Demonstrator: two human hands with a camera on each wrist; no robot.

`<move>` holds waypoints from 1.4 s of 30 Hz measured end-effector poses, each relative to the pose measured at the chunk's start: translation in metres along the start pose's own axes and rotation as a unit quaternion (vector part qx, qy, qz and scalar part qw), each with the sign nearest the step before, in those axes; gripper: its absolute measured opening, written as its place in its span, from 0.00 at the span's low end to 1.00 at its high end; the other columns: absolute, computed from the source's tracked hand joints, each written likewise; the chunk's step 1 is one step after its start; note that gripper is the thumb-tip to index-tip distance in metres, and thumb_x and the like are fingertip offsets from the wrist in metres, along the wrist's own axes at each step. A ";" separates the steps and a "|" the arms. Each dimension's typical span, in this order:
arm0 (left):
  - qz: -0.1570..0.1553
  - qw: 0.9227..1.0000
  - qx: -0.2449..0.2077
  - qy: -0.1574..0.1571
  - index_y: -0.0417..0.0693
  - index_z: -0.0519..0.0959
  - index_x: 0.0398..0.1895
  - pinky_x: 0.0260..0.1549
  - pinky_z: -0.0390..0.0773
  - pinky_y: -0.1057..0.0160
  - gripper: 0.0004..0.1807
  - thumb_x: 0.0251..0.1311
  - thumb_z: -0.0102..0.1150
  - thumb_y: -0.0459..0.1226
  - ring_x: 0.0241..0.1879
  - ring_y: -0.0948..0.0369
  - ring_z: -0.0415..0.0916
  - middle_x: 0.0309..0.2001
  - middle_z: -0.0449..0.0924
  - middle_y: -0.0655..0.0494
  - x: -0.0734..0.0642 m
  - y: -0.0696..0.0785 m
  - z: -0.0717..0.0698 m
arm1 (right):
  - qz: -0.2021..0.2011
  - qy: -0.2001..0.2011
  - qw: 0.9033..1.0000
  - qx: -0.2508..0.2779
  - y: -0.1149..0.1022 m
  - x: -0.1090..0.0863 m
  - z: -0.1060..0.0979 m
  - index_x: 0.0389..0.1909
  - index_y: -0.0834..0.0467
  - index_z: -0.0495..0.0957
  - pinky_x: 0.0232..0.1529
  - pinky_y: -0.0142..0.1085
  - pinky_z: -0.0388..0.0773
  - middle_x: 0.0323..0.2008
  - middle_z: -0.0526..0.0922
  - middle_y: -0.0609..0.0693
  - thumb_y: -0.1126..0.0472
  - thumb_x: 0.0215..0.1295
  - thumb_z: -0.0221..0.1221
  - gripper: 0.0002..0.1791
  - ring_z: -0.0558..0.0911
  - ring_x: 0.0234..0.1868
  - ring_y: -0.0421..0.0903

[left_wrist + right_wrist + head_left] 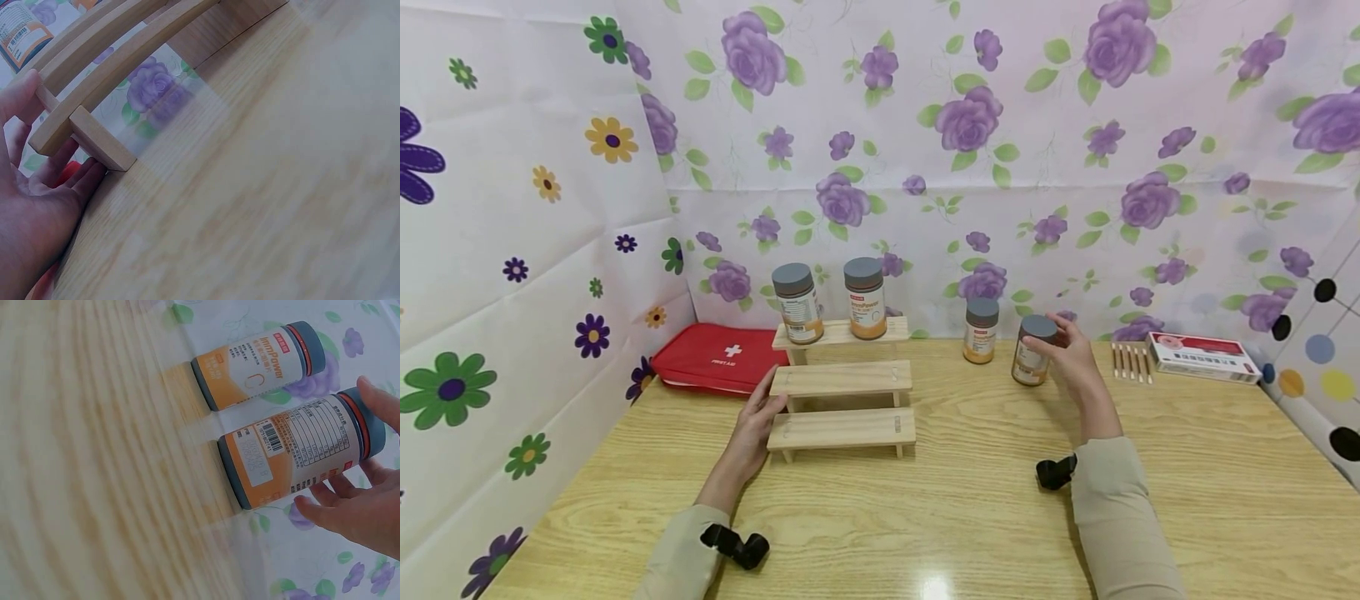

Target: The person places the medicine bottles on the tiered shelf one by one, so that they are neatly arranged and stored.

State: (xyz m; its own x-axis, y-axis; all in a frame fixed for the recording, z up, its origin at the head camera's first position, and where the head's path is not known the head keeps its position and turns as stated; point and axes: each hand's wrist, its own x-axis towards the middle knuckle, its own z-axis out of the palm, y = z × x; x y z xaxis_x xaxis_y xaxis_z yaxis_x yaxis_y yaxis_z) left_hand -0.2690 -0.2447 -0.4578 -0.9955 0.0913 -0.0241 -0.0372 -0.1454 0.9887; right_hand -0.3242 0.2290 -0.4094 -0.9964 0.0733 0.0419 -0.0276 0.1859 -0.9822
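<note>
In the head view, my right hand [1077, 358] holds a supplement bottle [1030, 367] with a grey lid, upright at the table's back. In the right wrist view, the thumb lies at its lid and the fingers are on the label's far side. A second such bottle [981, 333] stands to its left. My left hand [752, 429] grips the left end of a three-tier wooden step rack [842, 427]; some fingertips are hidden behind its leg. Two more bottles, one on the left [799, 307] and one on the right [865, 300], stand on the rack's top tier.
A red first aid pouch [718, 358] lies left of the rack, behind my left hand. On the right are several cotton swabs [1131, 362] and a red-and-white box [1204, 357]. Floral sheets [910, 158] hang behind the wooden table [970, 500].
</note>
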 end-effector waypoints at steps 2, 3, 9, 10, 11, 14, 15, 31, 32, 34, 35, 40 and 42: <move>0.002 1.000 -0.004 0.000 0.61 0.42 0.79 0.61 0.67 0.65 0.38 0.72 0.48 0.38 0.70 0.57 0.52 0.76 0.48 0.51 0.000 0.000 0.000 | -0.002 0.001 1.000 -0.001 0.004 0.003 0.000 0.78 0.56 0.43 0.74 0.53 0.55 0.73 0.55 0.66 0.51 0.67 0.61 0.48 0.59 0.72 0.59; 0.003 1.000 -0.006 -0.001 0.61 0.42 0.79 0.64 0.64 0.61 0.38 0.72 0.48 0.38 0.70 0.56 0.51 0.76 0.48 0.51 -0.001 0.000 0.001 | -0.004 0.001 1.000 -0.001 0.008 0.006 -0.001 0.78 0.56 0.43 0.74 0.53 0.55 0.73 0.56 0.65 0.50 0.66 0.61 0.48 0.59 0.72 0.59; 0.011 1.000 -0.017 -0.006 0.60 0.42 0.79 0.72 0.51 0.47 0.38 0.72 0.47 0.37 0.72 0.54 0.48 0.76 0.46 0.50 -0.002 0.000 0.001 | -0.004 -0.005 1.000 0.006 0.010 0.006 0.000 0.78 0.56 0.41 0.74 0.51 0.55 0.73 0.55 0.65 0.50 0.67 0.61 0.49 0.59 0.72 0.59; 0.011 1.000 -0.017 -0.006 0.60 0.42 0.79 0.72 0.51 0.47 0.38 0.72 0.47 0.37 0.72 0.54 0.48 0.76 0.46 0.50 -0.002 0.000 0.001 | -0.004 -0.005 1.000 0.007 0.011 0.007 0.000 0.78 0.56 0.41 0.74 0.51 0.55 0.73 0.55 0.65 0.50 0.67 0.60 0.49 0.59 0.72 0.58; 0.012 1.000 -0.016 -0.007 0.61 0.42 0.79 0.72 0.51 0.47 0.38 0.72 0.47 0.38 0.72 0.53 0.48 0.76 0.46 0.49 -0.002 0.000 0.001 | -0.003 -0.004 1.000 0.009 0.011 0.007 0.001 0.78 0.56 0.41 0.74 0.51 0.55 0.73 0.55 0.65 0.50 0.67 0.60 0.49 0.59 0.72 0.58; 0.013 1.000 -0.014 -0.008 0.61 0.42 0.79 0.72 0.51 0.47 0.38 0.72 0.46 0.38 0.73 0.53 0.48 0.77 0.46 0.49 -0.002 0.000 0.001 | -0.003 0.000 1.000 0.006 0.012 0.007 0.002 0.78 0.56 0.42 0.73 0.50 0.57 0.72 0.56 0.65 0.49 0.67 0.60 0.48 0.61 0.70 0.56; 0.013 1.000 -0.014 -0.008 0.61 0.42 0.79 0.72 0.51 0.46 0.38 0.72 0.46 0.38 0.73 0.52 0.48 0.77 0.46 0.49 -0.002 0.000 0.001 | -0.002 0.002 1.000 0.007 0.012 0.007 0.002 0.78 0.56 0.43 0.73 0.50 0.57 0.71 0.56 0.64 0.49 0.66 0.61 0.48 0.61 0.69 0.55; 0.005 1.000 -0.003 -0.003 0.63 0.43 0.79 0.50 0.72 0.74 0.38 0.73 0.47 0.39 0.69 0.57 0.53 0.76 0.49 0.51 -0.002 0.001 0.001 | -0.011 0.005 1.000 0.008 0.014 0.007 0.002 0.78 0.55 0.43 0.72 0.50 0.58 0.73 0.54 0.64 0.47 0.67 0.59 0.47 0.59 0.72 0.58; 0.006 1.000 -0.001 -0.002 0.64 0.43 0.79 0.52 0.72 0.73 0.38 0.73 0.47 0.39 0.70 0.57 0.53 0.76 0.49 0.51 -0.003 0.001 0.001 | -0.008 0.010 1.000 0.011 0.014 0.007 0.002 0.78 0.55 0.43 0.71 0.49 0.60 0.73 0.54 0.63 0.47 0.67 0.59 0.48 0.59 0.72 0.57; 0.007 1.000 0.003 -0.004 0.64 0.43 0.79 0.57 0.69 0.69 0.38 0.73 0.47 0.39 0.71 0.56 0.52 0.76 0.48 0.51 -0.002 0.001 0.001 | 0.000 0.024 1.000 0.015 0.013 0.006 0.001 0.78 0.54 0.44 0.67 0.44 0.65 0.74 0.54 0.62 0.46 0.66 0.60 0.47 0.59 0.72 0.56; 0.007 1.000 0.003 -0.006 0.64 0.42 0.79 0.60 0.67 0.66 0.38 0.73 0.47 0.39 0.72 0.55 0.51 0.76 0.48 0.50 -0.002 0.001 0.001 | 0.005 0.033 0.999 0.018 0.013 0.007 0.001 0.78 0.54 0.45 0.64 0.41 0.69 0.74 0.54 0.61 0.46 0.66 0.60 0.47 0.60 0.72 0.56; 0.009 1.000 -0.003 -0.007 0.64 0.42 0.79 0.70 0.55 0.48 0.38 0.72 0.47 0.38 0.73 0.51 0.49 0.76 0.47 0.47 -0.001 -0.001 0.000 | 0.020 0.067 0.997 0.037 0.012 0.007 0.000 0.77 0.51 0.49 0.50 0.30 0.74 0.73 0.56 0.60 0.47 0.66 0.61 0.45 0.62 0.69 0.52; 0.011 1.000 -0.008 -0.005 0.64 0.43 0.79 0.71 0.52 0.45 0.38 0.72 0.47 0.38 0.73 0.50 0.48 0.76 0.47 0.47 -0.002 -0.001 0.000 | 0.022 0.070 0.996 0.040 0.012 0.007 0.001 0.78 0.50 0.48 0.55 0.33 0.73 0.73 0.56 0.60 0.47 0.66 0.60 0.45 0.62 0.69 0.52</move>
State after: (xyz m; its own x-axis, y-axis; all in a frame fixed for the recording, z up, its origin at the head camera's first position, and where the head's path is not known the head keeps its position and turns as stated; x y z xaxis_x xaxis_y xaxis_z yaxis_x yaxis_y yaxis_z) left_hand -0.2675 -0.2451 -0.4584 -0.9952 0.0975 -0.0018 -0.0178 -0.1629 0.9865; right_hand -0.3320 0.2311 -0.4214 -0.9759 0.2174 0.0178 0.0045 0.1019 -0.9948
